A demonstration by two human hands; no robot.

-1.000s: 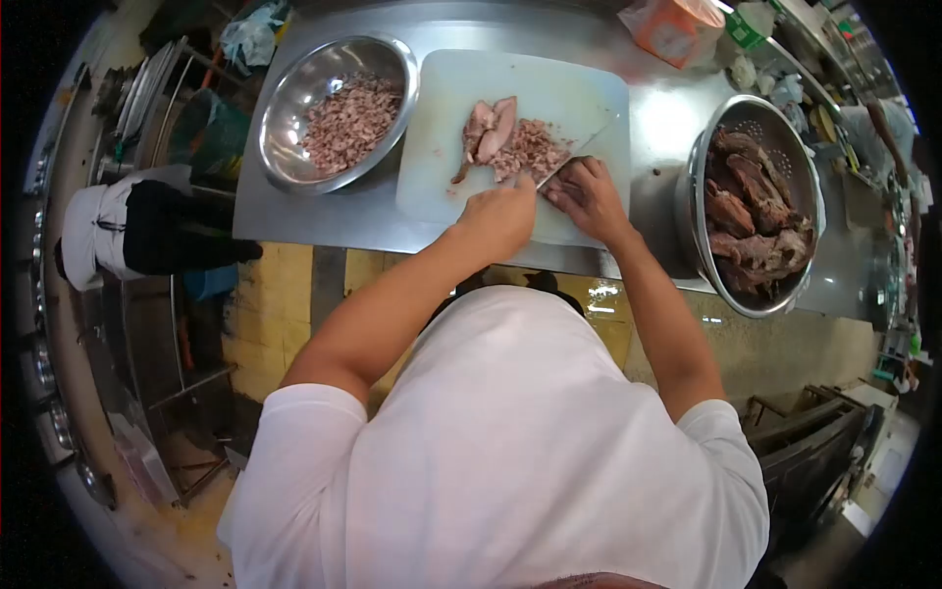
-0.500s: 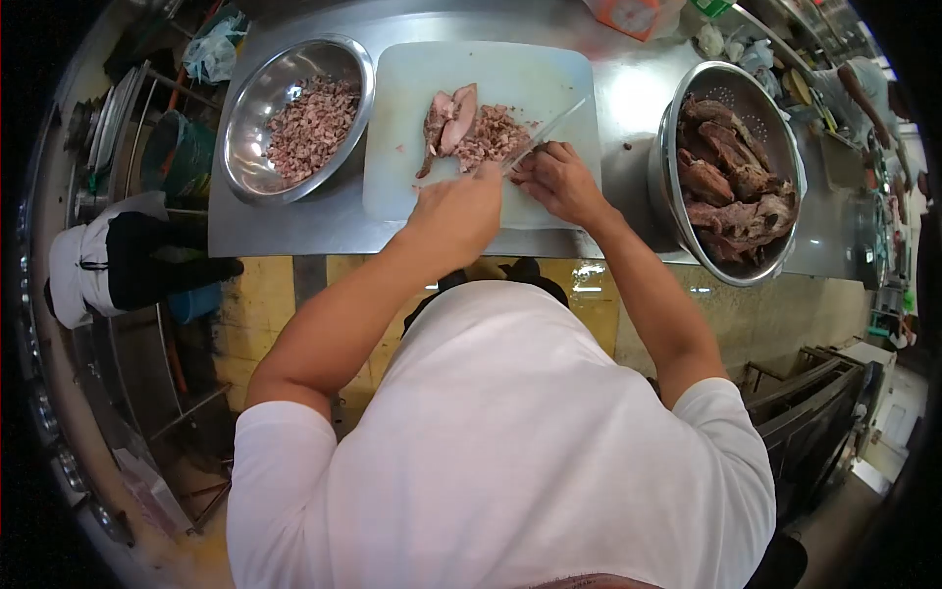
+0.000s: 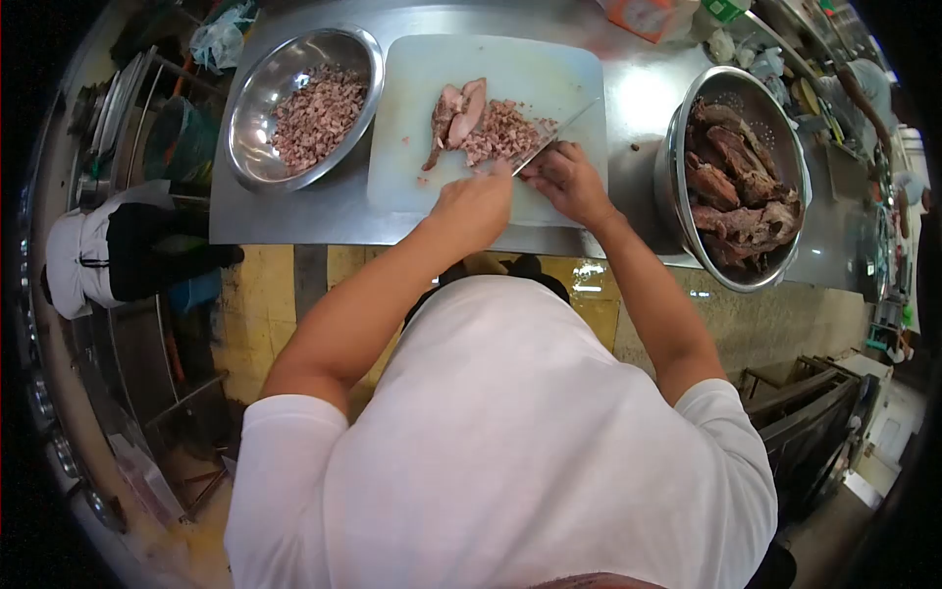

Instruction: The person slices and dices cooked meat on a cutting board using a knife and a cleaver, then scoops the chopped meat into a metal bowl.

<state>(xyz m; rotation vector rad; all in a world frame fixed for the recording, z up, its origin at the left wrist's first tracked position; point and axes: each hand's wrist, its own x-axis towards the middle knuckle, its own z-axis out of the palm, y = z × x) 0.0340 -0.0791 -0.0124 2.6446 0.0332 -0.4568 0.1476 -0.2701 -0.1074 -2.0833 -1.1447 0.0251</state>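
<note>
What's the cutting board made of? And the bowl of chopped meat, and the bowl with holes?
The cutting board looks like plastic: pale, smooth, dullish. The chopped-meat bowl seems metal, maybe steel: shiny, with bright reflections. The bowl with holes looks metal too: silvery and gleaming.

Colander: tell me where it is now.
In the head view, the colander sits toward the right on the steel table, to the right of the cutting board and the right hand.

Strong glare on the steel counter (image 3: 640, 90), glints on the yellow floor (image 3: 265, 304), dim sides, fisheye bending, black corners
</note>
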